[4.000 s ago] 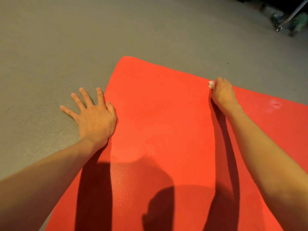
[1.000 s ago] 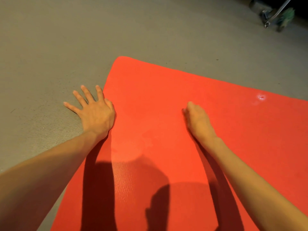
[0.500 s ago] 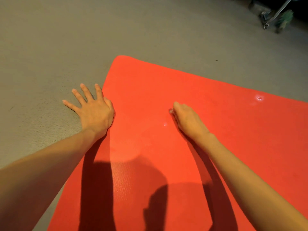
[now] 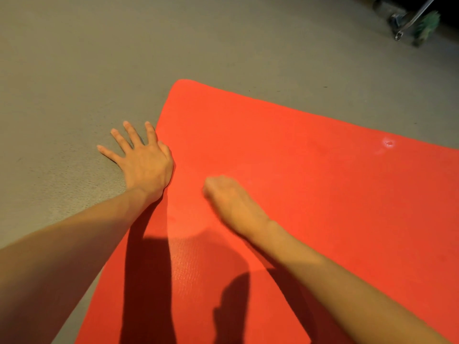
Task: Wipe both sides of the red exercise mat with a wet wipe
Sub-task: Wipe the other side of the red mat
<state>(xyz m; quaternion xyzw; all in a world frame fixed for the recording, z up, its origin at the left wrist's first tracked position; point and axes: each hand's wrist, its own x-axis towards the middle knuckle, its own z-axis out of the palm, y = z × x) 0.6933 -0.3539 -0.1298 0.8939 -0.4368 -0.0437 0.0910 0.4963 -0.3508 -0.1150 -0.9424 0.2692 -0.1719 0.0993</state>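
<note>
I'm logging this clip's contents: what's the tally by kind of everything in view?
Bare hands: 2, left hand, right hand
Red textured exercise mat: 1
Metal-and-green object, far right corner: 1
White wet wipe: 0 visible
Total: 4

Warm, yellowish light falls hard on the red mat (image 4: 310, 170), laying dark, sharp-edged shadows of both arms and a head across its near part, while the grey floor (image 4: 74, 70) dims toward the far corners and the top right is almost black. The right hand (image 4: 223, 194) is smeared by motion blur; the left hand (image 4: 146, 165) is crisp. A small pale glint (image 4: 388, 143) shows near the mat's far edge.
</note>
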